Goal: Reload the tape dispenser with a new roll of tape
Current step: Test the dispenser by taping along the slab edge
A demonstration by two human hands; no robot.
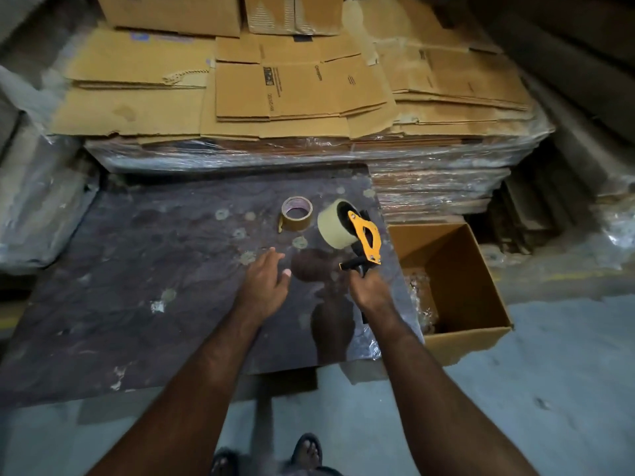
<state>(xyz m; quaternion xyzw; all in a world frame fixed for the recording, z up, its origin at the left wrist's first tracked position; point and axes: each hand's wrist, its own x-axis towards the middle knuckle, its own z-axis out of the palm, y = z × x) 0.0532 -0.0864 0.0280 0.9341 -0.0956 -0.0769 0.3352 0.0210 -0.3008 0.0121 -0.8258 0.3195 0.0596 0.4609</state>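
Two rolls, head view | right hand (372, 290) grips dispenser (366, 240) handle, pale roll (335, 224) mounted, above tabletop's (137, 269) right edge | left hand (266, 286) open, empty | brown roll (297, 214) near far edge | I'd steady the frame, thread tape squarely.

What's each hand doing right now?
Left hand: open, empty, above the dark table.
Right hand: closed on the yellow-and-black tape dispenser, roll mounted.

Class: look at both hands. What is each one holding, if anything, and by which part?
The right hand grips the tape dispenser by its black handle. The left hand holds nothing.
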